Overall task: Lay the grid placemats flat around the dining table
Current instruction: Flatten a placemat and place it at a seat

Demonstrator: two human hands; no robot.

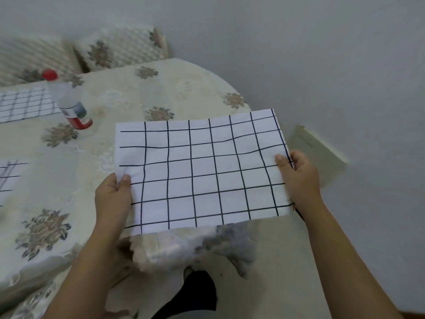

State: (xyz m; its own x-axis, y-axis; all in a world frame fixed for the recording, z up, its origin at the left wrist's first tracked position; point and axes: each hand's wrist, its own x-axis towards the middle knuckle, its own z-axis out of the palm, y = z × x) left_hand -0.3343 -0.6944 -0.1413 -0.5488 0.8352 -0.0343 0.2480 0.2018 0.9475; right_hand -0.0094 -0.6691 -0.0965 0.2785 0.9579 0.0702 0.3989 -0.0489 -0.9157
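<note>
Grid placemat [202, 171]: white cloth with black lines, spread open between both hands over the near right rim of the tabletop [119, 93]. Its near edge overhangs the drooping tablecloth. Cannot tell whether the mat rests on the cloth or sits just above it.

Left hand [113, 196]: pinches the mat's left short edge, thumb on top, fingers tucked under and out of sight.
Right hand [299, 178]: pinches the right short edge the same way, thumb on top.
A slight ripple shows in the mat's grid lines.

Second placemat [25, 104] lies flat at the far left of the tabletop. Third placemat [10, 178] lies at the left edge and is partly cut off by the frame. Clear bottle [66, 100] with a red cap stands just beside the second mat. Floral chair backs [124, 49] stand beyond the table, against the wall.
</note>
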